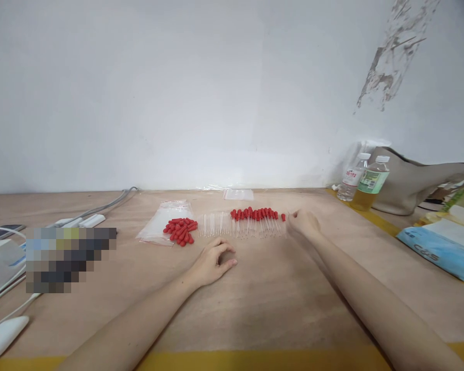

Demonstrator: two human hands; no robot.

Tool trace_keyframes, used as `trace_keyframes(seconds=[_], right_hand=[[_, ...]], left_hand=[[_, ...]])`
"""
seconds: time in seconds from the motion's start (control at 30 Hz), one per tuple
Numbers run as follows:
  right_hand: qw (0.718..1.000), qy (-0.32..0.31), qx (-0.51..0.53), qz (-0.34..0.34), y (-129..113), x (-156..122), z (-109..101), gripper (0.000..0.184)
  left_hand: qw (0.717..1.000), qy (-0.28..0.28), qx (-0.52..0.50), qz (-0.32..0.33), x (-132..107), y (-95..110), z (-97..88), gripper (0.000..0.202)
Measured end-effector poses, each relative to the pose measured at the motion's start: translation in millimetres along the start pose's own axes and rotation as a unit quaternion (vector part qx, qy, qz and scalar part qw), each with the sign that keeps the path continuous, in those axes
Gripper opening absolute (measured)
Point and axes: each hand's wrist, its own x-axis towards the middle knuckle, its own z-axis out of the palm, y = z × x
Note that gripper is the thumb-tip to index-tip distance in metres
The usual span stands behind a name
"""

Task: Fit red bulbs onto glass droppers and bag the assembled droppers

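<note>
A row of glass droppers with red rubber bulbs [255, 214] lies across the table. Left of it are clear glass tubes [214, 224] without bulbs, then a pile of loose red bulbs [181, 230] on clear plastic bags [150, 232]. My left hand [214, 261] rests on the wood just below the tubes, thumb and fingers apart, holding nothing. At the row's right end my right hand [304, 223] has its fingertips pinched together beside a single red-bulbed dropper [283, 217]. What sits between those fingertips is too small and see-through to make out.
Another small plastic bag [238, 194] lies by the wall. To the right stand two bottles [371, 183], a grey bag [402, 180] and a blue tissue pack [441, 252]. Cables [96, 208], a white mouse [4, 337] and a blurred patch are at left.
</note>
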Motion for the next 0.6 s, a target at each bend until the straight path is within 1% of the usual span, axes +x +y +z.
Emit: trace_keyframes(seconds=[0.07,0.1,0.17,0.2,0.27,0.3,0.37,0.43,0.6], right_hand=[[1.0,0.021,0.0,-0.017,8.6,1.1,-7.1,0.028],[0.999,0.043,-0.001,-0.021,15.1,3.0,-9.6,0.029],[0.996,0.088,0.017,0.003,32.1,9.6,-11.9,0.031],[0.994,0.101,0.035,0.033,41.8,13.8,-11.7,0.031],[0.989,0.078,0.08,0.092,60.3,22.5,-8.9,0.027],[0.988,0.063,0.097,0.106,67.9,26.5,-6.7,0.024],[0.986,0.04,0.123,0.106,76.9,32.6,-1.2,0.02],[0.983,0.031,0.157,0.09,77.0,36.2,4.5,0.019],[0.964,0.043,0.261,0.031,59.3,38.5,14.5,0.023]], left_hand=[[1.0,-0.001,0.006,0.003,-0.1,0.2,-0.3,0.017],[1.0,-0.002,0.007,0.005,-0.1,0.0,-0.2,0.017],[1.0,-0.003,0.01,0.008,0.3,-1.1,0.4,0.017],[1.0,-0.004,0.012,0.009,0.5,-1.7,0.8,0.017],[1.0,-0.005,0.015,0.01,0.9,-2.9,1.6,0.017],[1.0,-0.006,0.016,0.011,1.0,-3.2,1.8,0.017],[1.0,-0.004,0.015,0.012,1.0,-3.4,2.1,0.017],[1.0,-0.004,0.015,0.01,0.8,-3.0,2.2,0.017],[1.0,-0.003,0.013,0.008,0.3,-2.3,2.2,0.017]])
